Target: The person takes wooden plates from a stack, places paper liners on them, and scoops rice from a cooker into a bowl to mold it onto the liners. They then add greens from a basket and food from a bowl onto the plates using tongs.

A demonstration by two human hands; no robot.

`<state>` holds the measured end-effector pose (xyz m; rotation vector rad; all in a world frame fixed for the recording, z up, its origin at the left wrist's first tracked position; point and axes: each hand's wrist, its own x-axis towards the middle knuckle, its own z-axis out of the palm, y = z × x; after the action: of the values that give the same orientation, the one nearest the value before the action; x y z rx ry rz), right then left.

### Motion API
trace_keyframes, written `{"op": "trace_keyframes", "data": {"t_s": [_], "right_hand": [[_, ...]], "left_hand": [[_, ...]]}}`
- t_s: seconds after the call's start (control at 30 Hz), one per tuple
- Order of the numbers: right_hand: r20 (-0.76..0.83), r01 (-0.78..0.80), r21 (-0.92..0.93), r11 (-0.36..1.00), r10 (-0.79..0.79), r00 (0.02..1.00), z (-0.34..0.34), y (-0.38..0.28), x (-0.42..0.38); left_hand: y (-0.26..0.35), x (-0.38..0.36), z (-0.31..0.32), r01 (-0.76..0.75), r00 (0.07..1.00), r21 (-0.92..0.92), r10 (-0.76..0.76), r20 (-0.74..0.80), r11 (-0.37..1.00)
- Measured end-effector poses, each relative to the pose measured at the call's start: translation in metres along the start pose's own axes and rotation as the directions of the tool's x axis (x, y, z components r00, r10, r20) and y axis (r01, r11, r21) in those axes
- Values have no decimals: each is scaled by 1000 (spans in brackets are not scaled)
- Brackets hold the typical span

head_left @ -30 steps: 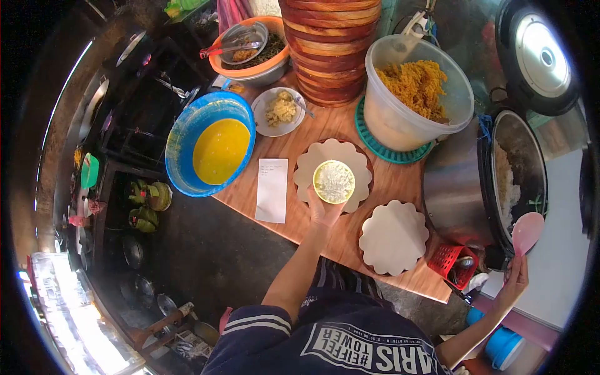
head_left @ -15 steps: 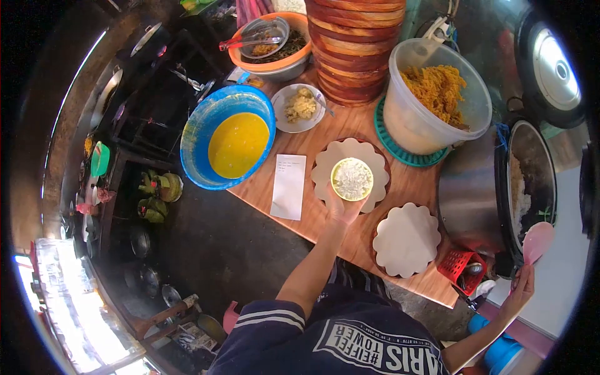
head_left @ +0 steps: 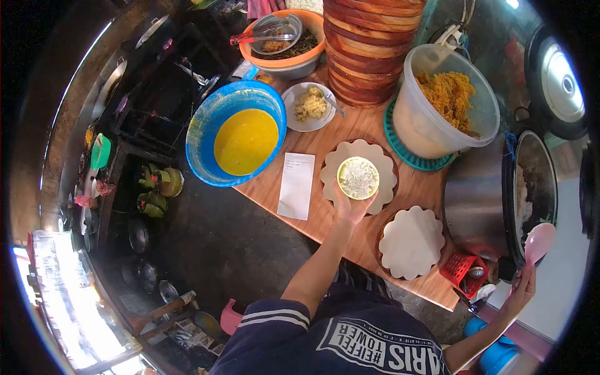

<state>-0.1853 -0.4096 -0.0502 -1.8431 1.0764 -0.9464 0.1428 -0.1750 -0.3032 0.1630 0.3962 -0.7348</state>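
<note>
A small yellow-green rimmed bowl point(head_left: 358, 178) filled with white rice is in my left hand point(head_left: 354, 207), held above a scalloped paper liner point(head_left: 334, 164) on a wooden plate. Off to the right, my right hand point(head_left: 524, 281) grips a pink rice paddle point(head_left: 538, 244) by its handle, beside the opening of a large metal pot point(head_left: 478, 200) with rice inside. A second scalloped liner point(head_left: 411, 242) lies near the table's front edge. The white paper with writing point(head_left: 296, 187) rests left of the first liner.
On the table point(head_left: 259, 199) stand a blue basin point(head_left: 203, 134) of yellow liquid, a plate point(head_left: 299, 125) with yellowish food, an orange bowl point(head_left: 315, 47), stacked wooden plates point(head_left: 369, 56), a clear tub point(head_left: 425, 125) of orange-yellow food and a red basket point(head_left: 456, 267).
The view has shifted slightly, so the table items appear a little further right. Both hands keep their holds on the bowl and the paddle.
</note>
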Motion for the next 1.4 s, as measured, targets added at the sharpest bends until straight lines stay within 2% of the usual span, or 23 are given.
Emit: {"op": "trace_keyframes", "data": {"t_s": [0.13, 0.2, 0.3, 0.63, 0.73, 0.83, 0.9, 0.93, 1.0, 1.03, 1.07, 1.1, 1.13, 1.17, 1.23, 1.27, 1.3, 1.37, 1.4], "right_hand": [[-52, -17, 46, 999, 19, 998, 1, -3, -4], [11, 2, 49, 999, -3, 1000, -5, 0, -5], [-44, -21, 88, 996, 25, 999, 0, -5, -10], [-75, -29, 59, 998, 33, 997, -5, -3, -10], [-34, -14, 87, 996, 17, 999, -7, -3, -8], [-46, -22, 40, 999, 24, 999, -8, -8, -7], [-27, -41, 34, 999, 42, 999, -15, -3, -7], [-34, -27, 47, 999, 28, 999, -17, 1, -6], [-61, -45, 48, 998, 48, 997, -15, -4, -8], [-73, -59, 60, 996, 63, 995, -14, -5, -8], [-47, -50, 67, 997, 53, 998, -17, -1, -8], [-53, -53, 63, 997, 57, 997, -19, 1, -9], [-43, -69, 62, 996, 71, 997, -19, 2, -8], [-33, -83, 60, 995, 85, 996, -20, 2, -8], [-40, -72, 66, 995, 75, 996, -15, 1, -7], [-42, -60, 76, 995, 63, 997, -14, 0, -7], [-46, -59, 72, 996, 63, 997, -15, -1, -7], [-16, -53, 59, 997, 54, 998, -17, -3, -6], [-21, -53, 58, 997, 55, 998, -15, -6, -5]], "left_hand": [[2, 4, -4, 6, 999, -8, -6, 42, 1000], [4, 3, -5, 3, 1000, 17, -4, 21, 1000], [5, 2, -2, -2, 1000, 50, 2, -4, 999], [4, 4, 2, 4, 999, 39, -3, -37, 999], [5, 5, 4, -4, 999, 43, 5, -41, 999], [8, 5, 4, -21, 999, 51, 23, -31, 998], [16, 0, 16, -129, 992, 225, 128, 16, 966], [20, 4, 12, -111, 994, 224, 110, 17, 968], [29, 15, -3, -333, 935, 507, 347, 69, 795], [29, 20, -6, -326, 938, 508, 339, 70, 797], [29, 23, -9, -429, 860, 731, 487, 151, 531], [29, 25, -10, -465, 762, 864, 585, 277, 196], [30, 29, -9, -396, 685, 904, 604, 407, -159], [25, 31, -10, -397, 689, 904, 600, 406, -157], [13, 27, 4, -378, 650, 708, 374, 662, -596], [9, 33, -11, -343, 699, 650, 278, 659, -678], [7, 35, -17, -347, 700, 650, 275, 659, -676], [4, 40, -29, -324, 686, 565, 223, 693, -759], [0, 39, -26, -264, 719, 632, 288, 633, -728]]}}
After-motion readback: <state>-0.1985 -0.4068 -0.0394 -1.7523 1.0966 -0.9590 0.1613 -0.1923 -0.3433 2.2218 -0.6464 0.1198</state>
